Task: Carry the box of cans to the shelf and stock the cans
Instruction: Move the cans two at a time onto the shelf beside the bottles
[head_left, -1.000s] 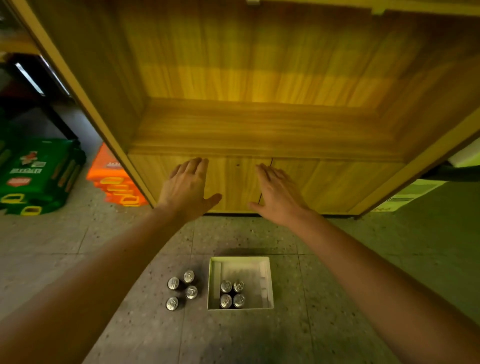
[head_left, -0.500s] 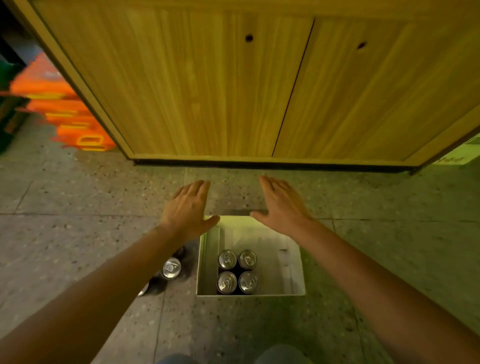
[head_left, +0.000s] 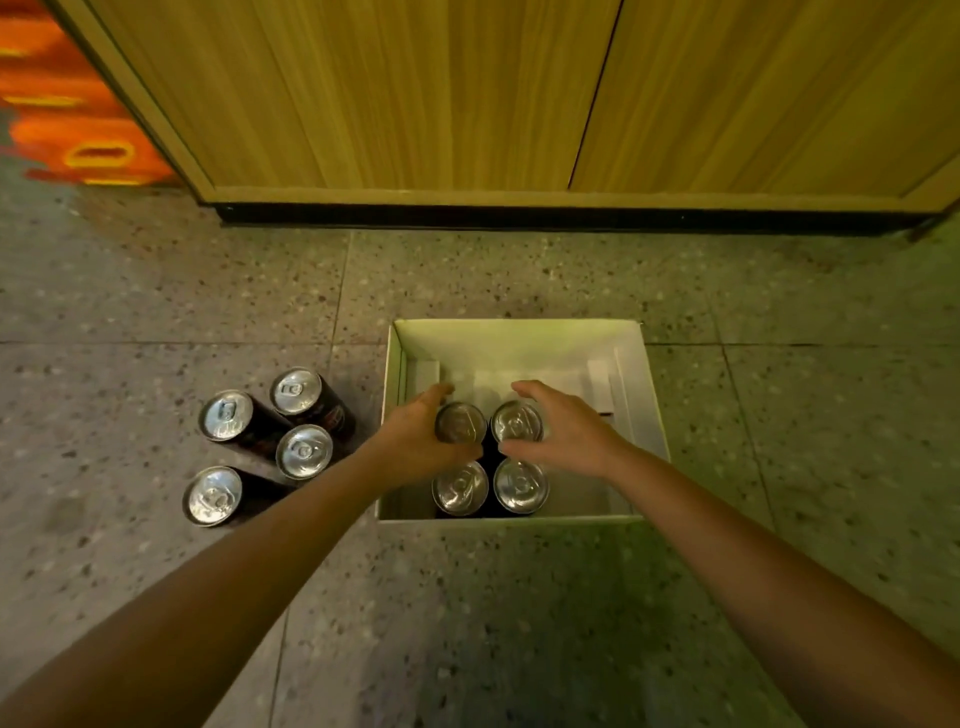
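Observation:
A white open box (head_left: 644, 410) stands on the floor and holds several dark cans with silver tops. My left hand (head_left: 415, 441) curls round the rear left can (head_left: 460, 423) inside the box. Around the rear right can (head_left: 517, 422) my right hand (head_left: 566, 431) curls its fingers and thumb. Two more cans (head_left: 521, 486) stand in the box just in front of them. Several loose cans (head_left: 304, 451) stand on the floor left of the box.
The wooden shelf unit's closed lower doors (head_left: 467, 93) rise right behind the box, above a dark plinth. Orange crates (head_left: 78, 135) are stacked at the far left. The floor is speckled grey tile (head_left: 519, 623).
The view has dropped from the shelf toward the floor. Both hands came down from above the box rim into the box and closed round the two rear cans.

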